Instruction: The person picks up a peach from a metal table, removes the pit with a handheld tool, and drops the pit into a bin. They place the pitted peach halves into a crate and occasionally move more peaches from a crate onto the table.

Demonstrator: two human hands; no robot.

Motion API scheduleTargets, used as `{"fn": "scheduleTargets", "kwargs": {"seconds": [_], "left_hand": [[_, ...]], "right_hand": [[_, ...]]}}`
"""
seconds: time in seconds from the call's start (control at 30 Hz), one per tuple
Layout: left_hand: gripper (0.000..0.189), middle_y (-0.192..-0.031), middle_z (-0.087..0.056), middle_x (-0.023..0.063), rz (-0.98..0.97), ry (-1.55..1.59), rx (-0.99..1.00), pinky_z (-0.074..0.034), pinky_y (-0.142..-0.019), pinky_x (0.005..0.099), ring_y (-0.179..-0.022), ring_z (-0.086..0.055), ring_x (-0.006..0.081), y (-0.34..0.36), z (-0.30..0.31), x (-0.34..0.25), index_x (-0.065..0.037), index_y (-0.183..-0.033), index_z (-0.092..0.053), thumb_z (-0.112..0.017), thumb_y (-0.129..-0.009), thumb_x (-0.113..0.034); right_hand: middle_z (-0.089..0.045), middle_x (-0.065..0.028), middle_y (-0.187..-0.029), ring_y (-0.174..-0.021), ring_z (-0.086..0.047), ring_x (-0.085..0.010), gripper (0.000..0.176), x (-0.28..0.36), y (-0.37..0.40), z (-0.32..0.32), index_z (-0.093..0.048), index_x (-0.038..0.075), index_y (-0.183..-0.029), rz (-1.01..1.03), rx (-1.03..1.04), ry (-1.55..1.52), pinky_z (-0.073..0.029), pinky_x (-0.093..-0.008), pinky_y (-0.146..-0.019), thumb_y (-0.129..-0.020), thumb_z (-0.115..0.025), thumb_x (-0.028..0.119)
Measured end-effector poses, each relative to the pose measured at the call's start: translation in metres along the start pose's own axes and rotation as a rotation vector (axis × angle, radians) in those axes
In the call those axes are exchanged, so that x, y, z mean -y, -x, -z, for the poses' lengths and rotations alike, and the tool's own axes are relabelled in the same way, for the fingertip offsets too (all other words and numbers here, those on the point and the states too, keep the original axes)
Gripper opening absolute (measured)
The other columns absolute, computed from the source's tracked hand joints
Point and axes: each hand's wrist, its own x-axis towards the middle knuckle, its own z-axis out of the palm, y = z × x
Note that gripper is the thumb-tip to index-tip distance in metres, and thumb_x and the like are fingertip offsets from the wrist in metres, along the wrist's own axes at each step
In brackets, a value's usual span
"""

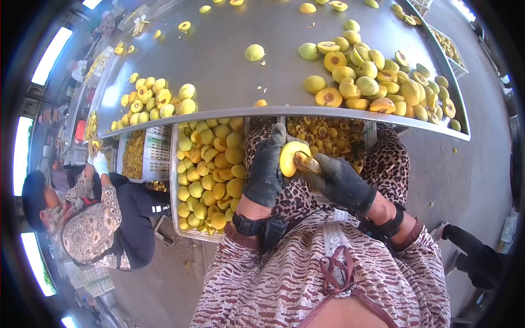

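My left hand [266, 167], in a dark grey glove, is closed around a halved yellow peach [288, 158], its cut face turned to the right. My right hand [342, 183], gloved alike, is closed with its fingertips at the cut face, against the brownish middle of the fruit. What the right fingers grip is too small and covered to make out. Both hands are over my lap, just below the near edge of the metal table [219, 60]. Left of them stands a crate of peach halves [213, 180]; behind them a second crate [328, 136] holds darker pieces and pits.
On the table lie a large pile of peach halves [383, 82] at right and a smaller pile [153, 101] at left. A raised metal rim [459, 131] borders the table. At left sits a co-worker [104, 218] with gloved hands, beside a white crate [156, 153].
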Motion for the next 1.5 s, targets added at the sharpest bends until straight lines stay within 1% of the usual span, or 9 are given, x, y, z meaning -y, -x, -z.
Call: {"fn": "scheduleTargets", "kwargs": {"seconds": [0.2, 0.33, 0.53, 0.57, 0.73, 0.97, 1.1, 1.33, 1.5], "left_hand": [[0.056, -0.07, -0.066, 0.0062, 0.0, -0.087, -0.16, -0.049, -0.057, 0.025, -0.06, -0.061, 0.012, -0.001, -0.006, 0.018, 0.002, -0.082, -0.07, -0.052, -0.098, -0.049], [0.053, -0.068, -0.064, 0.0038, 0.061, -0.178, -0.117, -0.046, -0.054, 0.0249, -0.059, -0.058, 0.0094, -0.004, -0.007, 0.024, 0.0, -0.079, -0.069, -0.053, -0.098, -0.047], [0.048, -0.073, -0.058, -0.0016, -0.336, -0.044, -0.021, -0.042, -0.058, 0.0247, -0.062, -0.051, 0.0078, 0.007, -0.017, -0.003, -0.002, -0.09, -0.064, -0.047, -0.101, -0.046], [0.045, -0.08, -0.06, 0.0016, -0.692, -0.03, -0.181, -0.047, -0.066, 0.0269, -0.069, -0.054, 0.0104, -0.007, -0.026, 0.016, 0.0, -0.098, -0.063, -0.047, -0.102, -0.042], [0.036, -0.081, -0.063, 0.0043, -0.615, 0.177, -0.136, -0.049, -0.072, 0.0287, -0.076, -0.059, 0.0123, 0.007, -0.036, 0.002, 0.0, -0.092, -0.065, -0.048, -0.102, -0.03], [0.027, -0.072, -0.058, 0.0136, -0.882, -0.099, -0.109, -0.047, -0.062, 0.039, -0.067, -0.059, 0.0297, 0.019, -0.048, -0.022, -0.001, -0.073, -0.061, -0.061, -0.091, -0.021], [0.017, -0.072, -0.053, 0.0099, -1.243, -0.564, -0.209, -0.047, -0.063, 0.0425, -0.067, -0.056, 0.0314, 0.034, -0.046, -0.025, -0.005, -0.079, -0.065, -0.065, -0.085, -0.02], [0.02, -0.074, -0.054, 0.0089, -0.889, -0.236, -0.01, -0.045, -0.063, 0.0416, -0.072, -0.056, 0.0293, 0.045, -0.039, -0.023, -0.006, -0.078, -0.064, -0.069, -0.082, -0.024], [0.025, -0.076, -0.055, 0.008, -1.37, -0.677, -0.402, -0.046, -0.065, 0.0392, -0.073, -0.057, 0.029, 0.052, -0.047, -0.027, -0.005, -0.078, -0.061, -0.069, -0.083, -0.028]], "right_hand": [[-0.059, -0.0248, -0.07, -0.068, -0.061, -0.0432, 0.02, -0.009, 0.007, 0.001, -0.056, 0.0, -0.088, -0.002, 0.063, 0.194, -0.046, -0.0479, -0.057, -0.089, -0.065, 0.019], [-0.058, -0.0075, -0.066, -0.057, -0.059, -0.023, 0.019, -0.029, 0.018, -0.002, -0.058, 0.0, -0.101, -0.113, 0.171, -0.072, -0.046, -0.036, -0.051, -0.093, -0.06, 0.017], [-0.054, 0.0042, -0.071, -0.051, -0.049, -0.0075, 0.028, 0.008, -0.006, 0.015, -0.054, 0.004, -0.12, -0.568, 0.122, -0.695, -0.038, -0.0229, -0.043, -0.097, -0.057, 0.02], [-0.054, 0.0041, -0.072, -0.051, -0.046, -0.006, 0.029, 0.008, -0.01, 0.014, -0.053, 0.005, -0.122, -0.548, 0.077, -0.781, -0.036, -0.0208, -0.042, -0.097, -0.056, 0.02], [-0.061, -0.0014, -0.092, -0.078, -0.058, -0.0105, 0.02, -0.02, -0.004, -0.014, -0.058, 0.001, -0.109, 0.022, 0.021, -0.039, -0.049, -0.0271, -0.068, -0.092, -0.056, 0.011], [-0.06, 0.0005, -0.085, -0.055, -0.049, -0.0059, 0.039, 0.017, 0.011, 0.002, -0.053, 0.003, -0.121, -0.508, 0.072, -0.797, -0.037, -0.0187, -0.047, -0.09, -0.065, 0.024], [-0.058, 0.0001, -0.076, -0.056, -0.051, -0.008, 0.041, 0.01, 0.024, -0.001, -0.054, 0.004, -0.116, -0.338, 0.088, -0.644, -0.037, -0.0191, -0.047, -0.087, -0.068, 0.03], [-0.062, -0.0043, -0.095, -0.074, -0.06, -0.0149, 0.049, 0.024, 0.025, 0.015, -0.054, 0.003, -0.122, -0.52, 0.166, -0.758, -0.049, -0.026, -0.062, -0.084, -0.075, 0.026], [-0.062, -0.0046, -0.096, -0.077, -0.061, -0.0161, 0.046, 0.024, 0.025, 0.011, -0.054, 0.002, -0.12, -0.524, 0.239, -0.779, -0.051, -0.028, -0.066, -0.084, -0.074, 0.023]]}}
